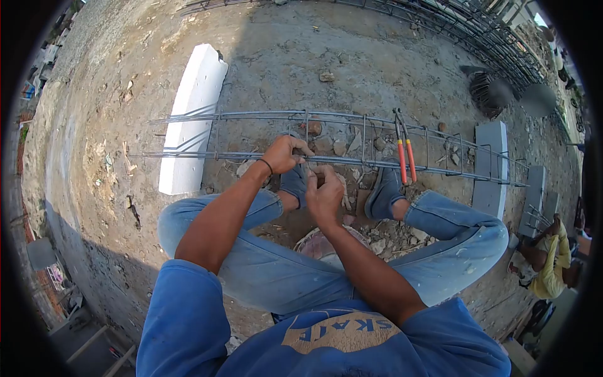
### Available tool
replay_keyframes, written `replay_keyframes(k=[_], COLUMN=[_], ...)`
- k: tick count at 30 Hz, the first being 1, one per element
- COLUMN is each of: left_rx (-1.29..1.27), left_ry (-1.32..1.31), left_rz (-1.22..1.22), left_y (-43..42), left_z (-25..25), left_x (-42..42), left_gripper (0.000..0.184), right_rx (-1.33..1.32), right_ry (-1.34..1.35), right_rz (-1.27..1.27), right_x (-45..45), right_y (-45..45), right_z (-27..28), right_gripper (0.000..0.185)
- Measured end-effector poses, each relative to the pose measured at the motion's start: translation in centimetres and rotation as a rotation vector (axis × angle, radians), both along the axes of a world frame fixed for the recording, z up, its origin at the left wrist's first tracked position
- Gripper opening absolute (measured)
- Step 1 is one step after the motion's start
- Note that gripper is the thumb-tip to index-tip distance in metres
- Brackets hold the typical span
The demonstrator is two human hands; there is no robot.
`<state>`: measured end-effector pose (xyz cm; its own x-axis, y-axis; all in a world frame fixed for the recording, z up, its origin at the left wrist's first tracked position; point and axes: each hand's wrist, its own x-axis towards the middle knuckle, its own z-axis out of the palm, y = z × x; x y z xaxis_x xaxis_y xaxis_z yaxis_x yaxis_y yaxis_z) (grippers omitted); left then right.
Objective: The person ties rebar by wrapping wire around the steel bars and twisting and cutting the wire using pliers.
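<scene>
A long rebar cage (pixel 352 161) of thin steel bars and square stirrups lies crosswise in front of me. My left hand (pixel 284 154), with a dark band at the wrist, is at the cage's near bars beside a stirrup, its fingers closed in a pinch. Just below that spot my right hand (pixel 325 196) is also closed, thumb and fingertips together under the near bars. Whatever is between the fingertips is too small to make out. Pincers (pixel 406 154) with red and yellow handles rest against the cage to the right.
A white block (pixel 193 119) supports the cage's left end, and a grey block (pixel 492 169) its right. My shoes are under the near bars, among rubble and a round tub (pixel 333 242). More rebar cages (pixel 465 31) lie behind. A person in yellow (pixel 551 264) crouches at far right.
</scene>
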<state>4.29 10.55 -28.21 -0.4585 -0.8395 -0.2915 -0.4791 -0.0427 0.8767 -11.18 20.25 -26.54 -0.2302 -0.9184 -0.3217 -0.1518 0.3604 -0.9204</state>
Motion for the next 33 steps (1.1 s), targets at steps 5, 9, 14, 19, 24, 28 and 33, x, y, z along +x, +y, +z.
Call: replay_keyframes(k=[5,9,14,19,24,28,33], left_rx=[0.031,0.103,-0.014,-0.069,-0.024,-0.021,0.103], left_ry=[0.038,0.11,0.075,0.045,0.02,0.001,-0.002], left_rz=[0.016,0.064,0.015,-0.003,0.029,0.022,-0.019], left_y=[0.1,0.1,-0.1,0.0,0.1,0.1,-0.8], left_z=[-0.1,0.7,-1.6,-1.7,-2.2,-1.2,0.9], left_x=[0.1,-0.9,-0.3,-0.6,-0.3,-0.5,-0.9], left_gripper=[0.023,0.02,0.012,0.013,0.028,0.028,0.029], right_rx=[-0.463,-0.341,-0.329,-0.256,0.029,0.407,0.455], right_ry=[0.647,0.799,0.921,0.757,0.164,-0.666,-0.686], right_rz=[0.386,0.508,0.419,0.273,-0.171,-0.53,-0.379], right_x=[-1.5,-1.0,0.5,1.2,1.5,3.3,1.7], right_y=[-2.7,-2.9,-2.7,-2.6,-3.6,-4.3,-4.5], right_z=[-0.1,-0.8,-1.6,-2.8,-3.2,-5.1,-3.5], right_gripper=[0.028,0.018,0.02,0.018,0.015,0.015,0.015])
